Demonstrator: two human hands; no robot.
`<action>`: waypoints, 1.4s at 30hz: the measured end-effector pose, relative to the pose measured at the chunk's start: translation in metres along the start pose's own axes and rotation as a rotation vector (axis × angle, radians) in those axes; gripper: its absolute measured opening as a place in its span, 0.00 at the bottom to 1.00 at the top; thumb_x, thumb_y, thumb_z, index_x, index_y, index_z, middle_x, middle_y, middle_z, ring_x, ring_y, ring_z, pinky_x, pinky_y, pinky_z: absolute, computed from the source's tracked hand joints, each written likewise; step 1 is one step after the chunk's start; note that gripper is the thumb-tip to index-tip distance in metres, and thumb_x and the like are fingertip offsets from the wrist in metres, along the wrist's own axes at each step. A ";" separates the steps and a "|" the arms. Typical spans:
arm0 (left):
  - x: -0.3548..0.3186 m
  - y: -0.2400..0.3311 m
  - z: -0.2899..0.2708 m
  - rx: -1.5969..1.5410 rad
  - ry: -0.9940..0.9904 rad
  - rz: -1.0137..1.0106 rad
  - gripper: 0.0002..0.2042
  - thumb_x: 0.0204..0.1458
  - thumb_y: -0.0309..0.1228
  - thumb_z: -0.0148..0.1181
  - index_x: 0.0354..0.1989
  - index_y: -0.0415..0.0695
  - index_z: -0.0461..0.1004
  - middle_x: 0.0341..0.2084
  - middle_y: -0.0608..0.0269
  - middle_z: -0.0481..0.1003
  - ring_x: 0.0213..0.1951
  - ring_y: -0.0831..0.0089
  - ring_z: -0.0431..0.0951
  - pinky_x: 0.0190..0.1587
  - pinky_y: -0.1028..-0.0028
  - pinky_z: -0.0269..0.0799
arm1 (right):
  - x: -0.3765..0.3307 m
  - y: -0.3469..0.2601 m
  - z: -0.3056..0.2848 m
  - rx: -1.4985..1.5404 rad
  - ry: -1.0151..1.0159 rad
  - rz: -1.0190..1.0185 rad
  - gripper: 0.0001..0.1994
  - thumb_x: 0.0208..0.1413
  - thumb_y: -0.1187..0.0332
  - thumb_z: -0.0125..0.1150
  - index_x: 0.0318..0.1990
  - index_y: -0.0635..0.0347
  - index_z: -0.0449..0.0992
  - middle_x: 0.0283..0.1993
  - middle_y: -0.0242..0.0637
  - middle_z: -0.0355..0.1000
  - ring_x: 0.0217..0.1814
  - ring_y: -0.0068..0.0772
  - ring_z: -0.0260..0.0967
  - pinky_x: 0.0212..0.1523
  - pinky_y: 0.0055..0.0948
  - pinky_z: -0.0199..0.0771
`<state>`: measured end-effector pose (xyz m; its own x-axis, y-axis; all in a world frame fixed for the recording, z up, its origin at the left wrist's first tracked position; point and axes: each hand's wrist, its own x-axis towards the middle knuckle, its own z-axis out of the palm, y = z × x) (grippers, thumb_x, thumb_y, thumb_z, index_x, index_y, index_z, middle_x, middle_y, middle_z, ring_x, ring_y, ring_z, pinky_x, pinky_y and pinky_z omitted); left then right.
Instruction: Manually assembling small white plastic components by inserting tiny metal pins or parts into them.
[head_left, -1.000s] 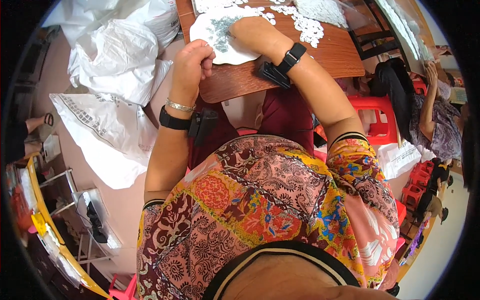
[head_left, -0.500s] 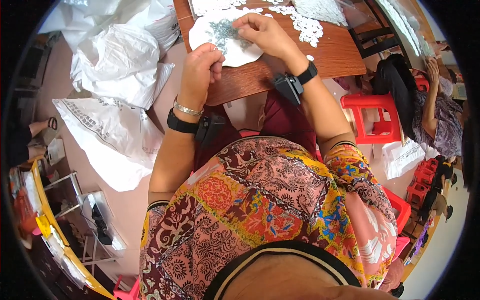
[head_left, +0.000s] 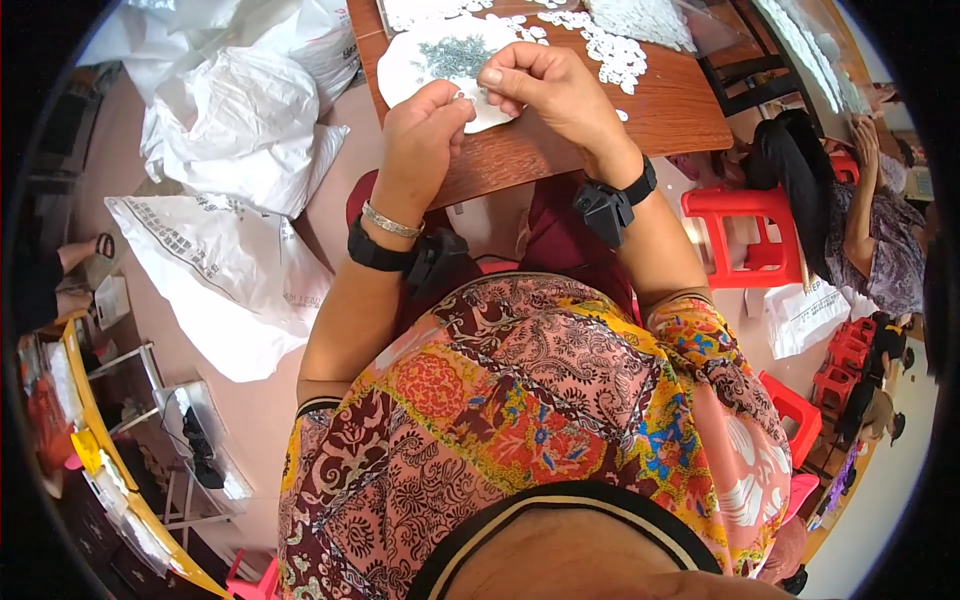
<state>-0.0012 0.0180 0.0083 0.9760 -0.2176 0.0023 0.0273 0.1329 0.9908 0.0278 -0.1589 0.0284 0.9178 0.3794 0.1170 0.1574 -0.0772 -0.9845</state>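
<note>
My left hand [head_left: 425, 140] and my right hand [head_left: 545, 90] meet over the near edge of a brown wooden table [head_left: 660, 115]. Between their fingertips they pinch a small white piece [head_left: 470, 95]. Just behind the hands lies a white sheet [head_left: 405, 60] with a heap of small grey bits [head_left: 455, 55] on it. Several small white round pieces [head_left: 610, 50] are spread over the table to the right. Both wrists wear black bands, and the left also has a silver bracelet.
White plastic sacks [head_left: 240, 130] lie on the floor at my left. A red plastic stool [head_left: 745, 225] stands at my right, with another seated person [head_left: 865, 230] beyond it. More red stools [head_left: 840, 380] and a yellow-edged shelf [head_left: 110, 470] line the room's edges.
Both hands have drawn back from the white sheet toward the table's near edge and come together, fingertips now pinching a small white piece.
</note>
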 end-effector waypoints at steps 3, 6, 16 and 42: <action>0.001 -0.011 -0.003 0.039 -0.006 0.065 0.09 0.50 0.31 0.51 0.22 0.39 0.69 0.13 0.72 0.64 0.18 0.84 0.61 0.21 0.80 0.56 | -0.001 -0.005 0.006 -0.010 -0.034 -0.007 0.09 0.58 0.66 0.56 0.33 0.63 0.74 0.26 0.25 0.69 0.26 0.14 0.62 0.30 0.15 0.64; 0.003 -0.015 -0.004 0.108 -0.038 0.107 0.09 0.53 0.32 0.50 0.23 0.43 0.68 0.15 0.73 0.63 0.19 0.85 0.60 0.23 0.83 0.56 | -0.003 -0.007 0.008 -0.043 -0.088 -0.029 0.09 0.58 0.66 0.56 0.32 0.63 0.74 0.25 0.24 0.67 0.26 0.13 0.60 0.29 0.15 0.62; 0.000 -0.009 0.000 0.052 -0.008 0.056 0.09 0.49 0.31 0.51 0.22 0.39 0.67 0.13 0.72 0.62 0.18 0.83 0.61 0.21 0.79 0.56 | -0.001 0.000 0.007 -0.084 -0.044 -0.047 0.10 0.57 0.66 0.57 0.29 0.63 0.74 0.22 0.24 0.66 0.25 0.13 0.59 0.27 0.16 0.60; 0.003 -0.021 -0.003 0.037 -0.010 -0.008 0.10 0.53 0.31 0.49 0.21 0.43 0.68 0.13 0.73 0.63 0.16 0.85 0.60 0.20 0.83 0.54 | 0.000 0.010 0.006 -0.129 -0.083 0.040 0.11 0.59 0.63 0.55 0.31 0.62 0.74 0.24 0.23 0.68 0.26 0.12 0.60 0.29 0.15 0.61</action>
<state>0.0019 0.0174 -0.0125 0.9735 -0.2286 -0.0048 0.0273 0.0954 0.9951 0.0269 -0.1546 0.0176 0.8916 0.4485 0.0617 0.1719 -0.2093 -0.9626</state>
